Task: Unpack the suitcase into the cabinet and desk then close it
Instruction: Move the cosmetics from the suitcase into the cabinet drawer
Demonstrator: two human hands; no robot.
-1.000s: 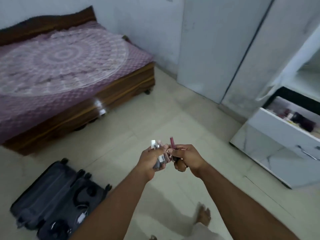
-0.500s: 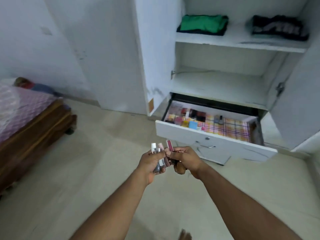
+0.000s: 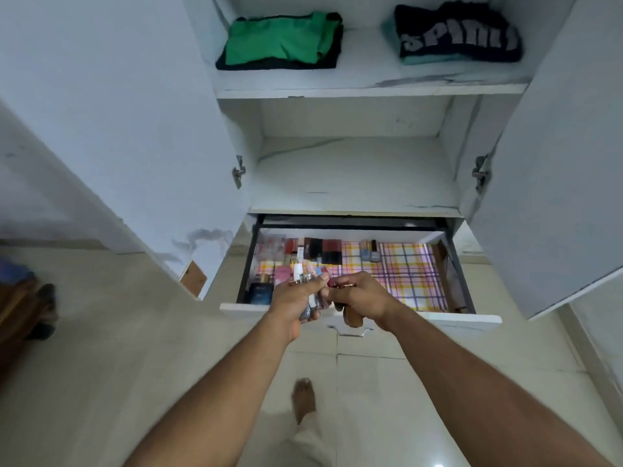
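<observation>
My left hand (image 3: 296,298) grips a bunch of small cosmetic tubes and bottles (image 3: 312,284), their caps sticking up above my fingers. My right hand (image 3: 360,294) is closed on more small cosmetics, with a brown piece (image 3: 352,318) hanging below the palm. Both hands touch each other over the front edge of the open white drawer (image 3: 438,316). The drawer has a checked liner and holds several cosmetic boxes and bottles (image 3: 317,249) along its back and left side. The suitcase is out of view.
The white cabinet (image 3: 354,92) stands open, its doors (image 3: 118,129) swung out on both sides. Folded green clothes (image 3: 283,42) and dark clothes (image 3: 455,35) lie on the top shelf. The bed's wooden corner (image 3: 23,311) shows at far left. My foot (image 3: 303,399) is on the tiled floor.
I have turned from the bed and suitcase to face the cabinet and moved closer. My hands, holding the same cosmetics, are now over the open drawer.
</observation>
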